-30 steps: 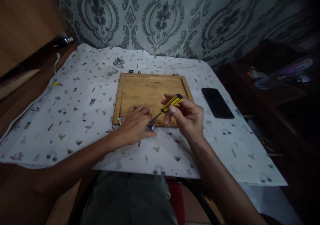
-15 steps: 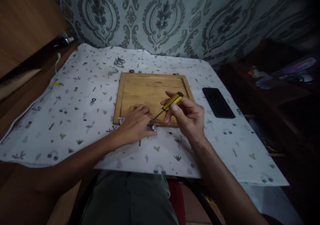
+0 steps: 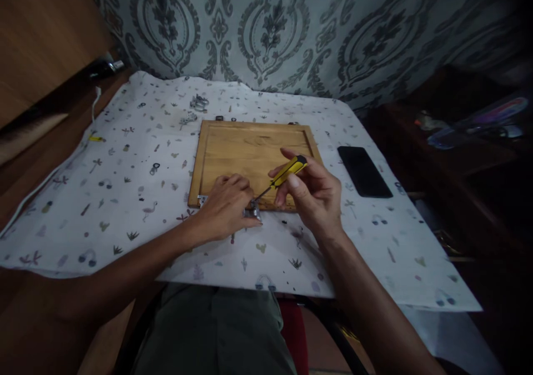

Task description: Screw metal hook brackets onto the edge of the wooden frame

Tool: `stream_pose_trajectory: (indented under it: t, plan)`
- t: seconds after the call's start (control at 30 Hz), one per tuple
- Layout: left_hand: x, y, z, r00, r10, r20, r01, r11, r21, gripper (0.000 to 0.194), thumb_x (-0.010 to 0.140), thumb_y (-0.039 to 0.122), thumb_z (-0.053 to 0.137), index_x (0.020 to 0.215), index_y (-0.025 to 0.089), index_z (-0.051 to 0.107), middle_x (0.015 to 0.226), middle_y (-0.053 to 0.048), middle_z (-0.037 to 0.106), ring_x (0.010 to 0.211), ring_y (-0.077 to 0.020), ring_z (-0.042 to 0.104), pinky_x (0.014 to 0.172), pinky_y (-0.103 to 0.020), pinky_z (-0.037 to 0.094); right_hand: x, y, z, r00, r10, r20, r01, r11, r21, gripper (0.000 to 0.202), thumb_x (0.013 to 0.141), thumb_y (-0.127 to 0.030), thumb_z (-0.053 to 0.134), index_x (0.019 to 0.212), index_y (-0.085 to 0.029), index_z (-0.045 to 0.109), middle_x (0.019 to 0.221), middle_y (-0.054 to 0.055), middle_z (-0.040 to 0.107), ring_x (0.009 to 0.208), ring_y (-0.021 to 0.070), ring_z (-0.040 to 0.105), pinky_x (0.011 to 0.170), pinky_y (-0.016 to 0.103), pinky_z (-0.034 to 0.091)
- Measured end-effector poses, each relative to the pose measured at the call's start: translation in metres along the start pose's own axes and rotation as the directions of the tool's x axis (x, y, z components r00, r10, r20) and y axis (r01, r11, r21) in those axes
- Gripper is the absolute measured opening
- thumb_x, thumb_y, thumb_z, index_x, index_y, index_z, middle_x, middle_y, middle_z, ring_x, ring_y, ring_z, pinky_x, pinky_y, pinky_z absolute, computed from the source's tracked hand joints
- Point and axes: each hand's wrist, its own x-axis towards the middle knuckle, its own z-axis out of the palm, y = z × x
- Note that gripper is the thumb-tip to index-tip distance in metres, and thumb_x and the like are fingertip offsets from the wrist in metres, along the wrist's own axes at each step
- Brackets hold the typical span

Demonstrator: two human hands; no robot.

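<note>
A yellow and black screwdriver (image 3: 290, 170) is gripped in my right hand (image 3: 312, 191), its shaft slanting down to the left. Its tip meets a small metal hinge (image 3: 255, 211) at the near edge of a framed wooden panel (image 3: 250, 147). My left hand (image 3: 227, 205) presses on that edge, with fingers over the wood and the thumb in front, holding the hinge between them. Another metal piece (image 3: 202, 200) shows at the panel's near left corner. The exact contact of the tip is too small to make out.
Metal hinges (image 3: 199, 103) lie behind the panel on the patterned cloth (image 3: 166, 253). A black phone (image 3: 364, 172) rests to the right. A white cord (image 3: 41, 193) runs along the left edge, near a small yellow item (image 3: 95, 139).
The fingers of my right hand have shifted slightly on the screwdriver handle, which sits a touch lower. My left hand has stayed in place.
</note>
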Motion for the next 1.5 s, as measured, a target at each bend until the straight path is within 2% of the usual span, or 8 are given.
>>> stream_pose_trajectory:
  t: [0.2,0.33,0.43,0.6,0.8,1.0,1.23,1.5]
  plan:
    - [-0.0009,-0.0011,0.0011,1.000,0.019,-0.022,-0.019,1.000,0.000,0.042,0.084,0.052,0.085,0.099,0.016,0.070,0.106,-0.008,0.067,0.109,-0.0297,0.058,0.097,-0.043,0.043,-0.0016,0.0016,-0.0001,0.998,-0.006,-0.058,0.003,0.998,-0.055,0.033,0.081,-0.053,0.087,0.091,-0.024,0.075,0.102,0.003,0.082,0.041,0.0072,0.058,0.037,0.024,0.052]
    - [-0.0006,-0.0001,-0.0004,1.000,0.015,-0.002,-0.015,1.000,0.005,0.044,0.084,0.053,0.086,0.100,0.015,0.070,0.108,-0.009,0.067,0.111,-0.0301,0.058,0.098,-0.044,0.043,-0.0005,0.0029,0.0009,0.998,-0.010,-0.069,0.011,1.000,0.005,0.037,0.075,-0.046,0.094,0.079,-0.023,0.065,0.089,0.000,0.083,0.036,0.0064,0.054,0.032,0.020,0.046]
    - [0.0003,0.0009,-0.0022,1.000,-0.001,0.019,0.001,1.000,0.006,0.045,0.084,0.054,0.086,0.100,0.015,0.070,0.109,-0.009,0.067,0.112,-0.0306,0.058,0.099,-0.044,0.042,-0.0006,0.0031,0.0005,0.999,-0.005,-0.039,0.007,0.998,0.060,0.037,0.074,-0.047,0.094,0.090,-0.024,0.069,0.083,-0.001,0.082,0.036,0.0075,0.056,0.033,0.020,0.047]
    - [0.0008,0.0020,-0.0041,0.999,-0.007,0.033,0.008,1.000,-0.005,0.047,0.084,0.055,0.085,0.101,0.014,0.070,0.108,-0.010,0.067,0.113,-0.0315,0.058,0.099,-0.045,0.043,-0.0033,0.0023,-0.0003,0.999,0.039,0.003,-0.039,0.999,0.024,0.043,0.086,-0.056,0.082,0.116,-0.026,0.077,0.101,0.005,0.083,0.044,0.0093,0.062,0.042,0.026,0.056]
    - [-0.0002,0.0000,-0.0015,1.000,0.008,0.004,-0.008,1.000,-0.009,0.044,0.085,0.052,0.085,0.102,0.015,0.070,0.108,-0.009,0.068,0.110,-0.0303,0.058,0.098,-0.044,0.043,-0.0035,0.0049,0.0001,0.999,-0.022,-0.033,0.022,1.000,0.004,0.023,0.083,-0.047,0.087,0.090,-0.025,0.080,0.104,0.003,0.083,0.040,0.0072,0.059,0.036,0.024,0.052]
    - [0.0000,-0.0017,0.0013,1.000,0.015,-0.010,-0.015,1.000,-0.016,0.042,0.085,0.053,0.084,0.099,0.016,0.070,0.108,-0.008,0.068,0.110,-0.0301,0.058,0.096,-0.044,0.043,-0.0029,0.0061,-0.0009,0.999,-0.015,-0.037,0.014,1.000,-0.015,0.035,0.079,-0.050,0.090,0.079,-0.023,0.068,0.086,0.002,0.082,0.038,0.0083,0.057,0.035,0.023,0.051]
    - [-0.0006,-0.0011,0.0019,1.000,0.011,-0.013,-0.011,1.000,-0.008,0.044,0.084,0.053,0.086,0.101,0.015,0.069,0.108,-0.008,0.068,0.111,-0.0299,0.058,0.098,-0.044,0.042,-0.0040,0.0035,-0.0001,1.000,0.001,-0.008,-0.001,1.000,-0.005,0.035,0.086,-0.051,0.083,0.111,-0.027,0.078,0.096,0.003,0.083,0.046,0.0106,0.065,0.042,0.026,0.058]
    - [-0.0014,-0.0014,0.0010,1.000,0.014,-0.011,-0.014,1.000,-0.023,0.041,0.086,0.052,0.083,0.101,0.016,0.069,0.109,-0.009,0.067,0.111,-0.0300,0.058,0.097,-0.043,0.041,-0.0015,0.0007,0.0039,0.998,-0.003,-0.069,-0.002,0.997,-0.075,0.033,0.076,-0.050,0.092,0.078,-0.023,0.072,0.079,-0.001,0.078,0.038,0.0082,0.055,0.034,0.023,0.050]
